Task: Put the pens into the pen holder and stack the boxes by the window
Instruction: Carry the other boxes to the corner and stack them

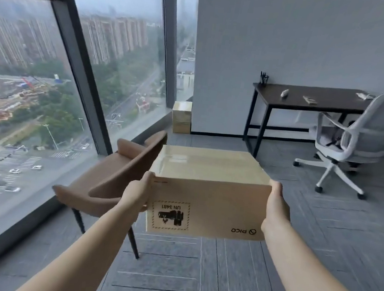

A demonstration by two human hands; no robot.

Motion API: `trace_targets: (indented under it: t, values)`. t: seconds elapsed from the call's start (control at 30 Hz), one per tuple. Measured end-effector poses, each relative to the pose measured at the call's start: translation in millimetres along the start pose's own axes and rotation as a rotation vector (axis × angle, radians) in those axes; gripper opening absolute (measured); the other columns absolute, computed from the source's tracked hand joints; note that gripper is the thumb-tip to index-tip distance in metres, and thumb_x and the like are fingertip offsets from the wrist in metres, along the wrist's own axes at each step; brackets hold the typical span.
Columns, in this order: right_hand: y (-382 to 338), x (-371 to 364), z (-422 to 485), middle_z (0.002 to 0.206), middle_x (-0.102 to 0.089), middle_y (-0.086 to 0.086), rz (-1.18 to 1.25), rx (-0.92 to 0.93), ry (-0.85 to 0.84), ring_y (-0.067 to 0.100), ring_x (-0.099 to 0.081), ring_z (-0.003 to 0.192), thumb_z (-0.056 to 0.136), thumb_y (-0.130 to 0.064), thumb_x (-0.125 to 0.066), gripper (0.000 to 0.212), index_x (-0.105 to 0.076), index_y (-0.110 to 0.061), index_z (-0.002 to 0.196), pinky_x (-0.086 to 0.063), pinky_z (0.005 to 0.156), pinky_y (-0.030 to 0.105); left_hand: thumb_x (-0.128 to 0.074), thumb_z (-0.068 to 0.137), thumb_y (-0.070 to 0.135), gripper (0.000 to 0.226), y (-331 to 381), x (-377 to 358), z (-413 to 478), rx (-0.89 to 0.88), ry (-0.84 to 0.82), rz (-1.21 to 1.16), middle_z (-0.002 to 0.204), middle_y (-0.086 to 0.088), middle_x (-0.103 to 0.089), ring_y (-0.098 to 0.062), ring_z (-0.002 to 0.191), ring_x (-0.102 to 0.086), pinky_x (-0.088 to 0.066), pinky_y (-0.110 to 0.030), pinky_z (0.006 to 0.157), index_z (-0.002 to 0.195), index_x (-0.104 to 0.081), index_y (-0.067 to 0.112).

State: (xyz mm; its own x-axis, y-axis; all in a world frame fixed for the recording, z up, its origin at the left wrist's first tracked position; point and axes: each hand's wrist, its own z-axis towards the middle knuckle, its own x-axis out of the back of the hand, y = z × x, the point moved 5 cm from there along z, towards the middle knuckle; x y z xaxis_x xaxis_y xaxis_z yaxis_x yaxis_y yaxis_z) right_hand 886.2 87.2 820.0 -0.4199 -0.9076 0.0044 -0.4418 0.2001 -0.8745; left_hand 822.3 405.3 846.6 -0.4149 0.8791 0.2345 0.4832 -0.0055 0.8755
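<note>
While nothing but the two hands supports it, the cardboard box (206, 195) hangs in the air in front of the person, above the carpeted floor (293, 254) and just right of a brown armchair (114, 177). The left hand (138, 193) clasps the box's left end and the right hand (274, 211) its right end. Each thumb reaches up toward a top corner, and the fingers are out of sight round the sides. A grip from both ends suits so wide a box and keeps it level. The printing on its near face reads upside down, so it appears to be carried inverted.

Ahead, a stack of boxes (181, 117) stands on the floor in the corner where the window (49, 79) meets the grey wall (296, 37). The carried box faces roughly that way, and it is probably bound for the top of that stack. How many boxes the stack holds is hard to tell.

The pen holder (264, 78) stands at the far left corner of the dark tabletop (325, 98) with dark pens upright in it, so that part of the task looks done. A few small pale things lie along the tabletop, too small to identify. A white mesh office chair (361, 139) stands near the tabletop's right end.

Grey carpet tiles cover the floor. The dark-framed window runs from floor to ceiling and looks down on a hazy city.
</note>
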Motion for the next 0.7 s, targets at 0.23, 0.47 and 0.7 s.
trace_targets:
  t: [0.23,0.47,0.7]
  values:
    - [-115,-94,188,0.094,-0.052,0.010,-0.080,0.029,-0.100,0.026,-0.051,0.083,0.083,-0.057,-0.045,0.054,-0.055,-0.007,0.100,-0.034,0.062,0.031,-0.040,0.091,0.044,0.036,112,-90,159,0.006,0.069,0.002,0.089,-0.012,-0.066,-0.031,0.090,-0.064,-0.052,-0.044,0.089,0.100,-0.055,0.013]
    - [-208,-235,324,0.138,-0.053,0.010,-0.178,0.041,-0.251,0.032,-0.050,0.126,0.083,-0.063,-0.043,0.074,-0.050,-0.010,0.136,-0.042,0.099,0.044,-0.040,0.093,0.044,0.041,223,-111,330,-0.014,0.169,-0.016,0.089,-0.014,-0.064,-0.034,0.093,-0.065,-0.054,-0.046,0.091,0.095,-0.058,0.008]
    - [-262,-395,465,0.132,-0.061,0.008,-0.251,0.024,-0.440,0.027,-0.055,0.121,0.079,-0.072,-0.049,0.077,-0.057,-0.015,0.131,-0.046,0.099,0.042,-0.037,0.087,0.055,0.054,279,-126,543,0.074,0.130,-0.048,0.108,-0.021,-0.070,-0.036,0.101,-0.066,-0.052,-0.045,0.090,0.103,-0.060,0.009]
